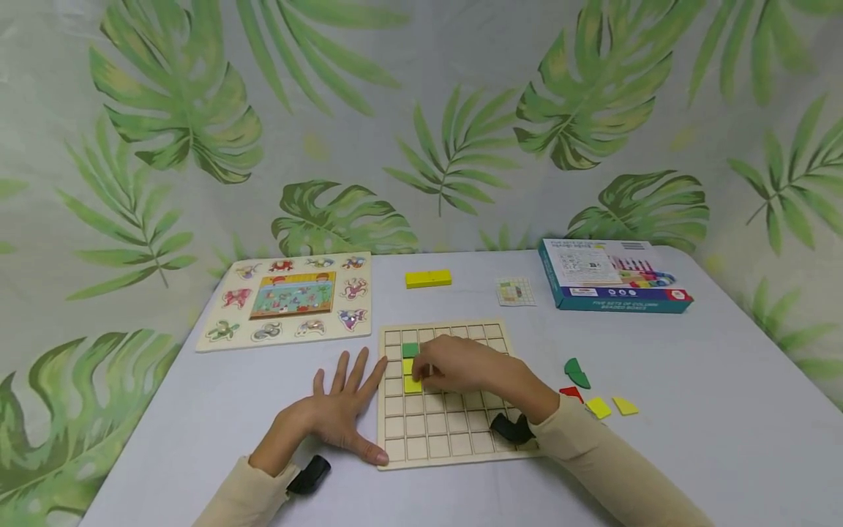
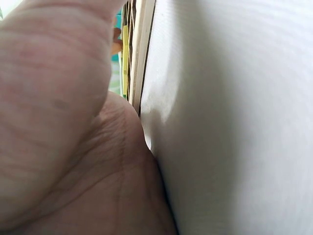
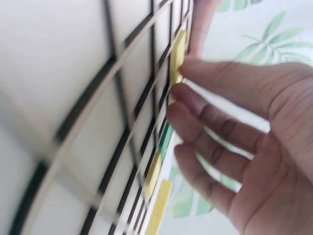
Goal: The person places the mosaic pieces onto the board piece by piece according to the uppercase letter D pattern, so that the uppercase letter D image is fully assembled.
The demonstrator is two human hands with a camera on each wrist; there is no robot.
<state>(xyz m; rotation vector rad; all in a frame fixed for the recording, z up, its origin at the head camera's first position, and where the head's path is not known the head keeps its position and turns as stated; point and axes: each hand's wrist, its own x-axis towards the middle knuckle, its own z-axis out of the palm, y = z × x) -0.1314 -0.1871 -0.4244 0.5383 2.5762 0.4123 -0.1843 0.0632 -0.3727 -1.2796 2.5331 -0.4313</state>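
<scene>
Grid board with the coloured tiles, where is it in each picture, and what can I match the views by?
Head: the grid board lies below the middle, slightly right.
Left wrist: the grid board is a thin edge-on strip at the top, left of centre.
Right wrist: the grid board fills much of the left side.
Shared landmark: yellow tiles on its face, just a sliver in the left wrist view.

yellow square tiles [image 1: 413,385] are lying on pale rectangular wooden grid [image 1: 437,425], left side | pale rectangular wooden puzzle [image 1: 245,337] is lying behind-left | teal rectangular cardboard box [image 1: 606,299] is sitting behind-right
</scene>
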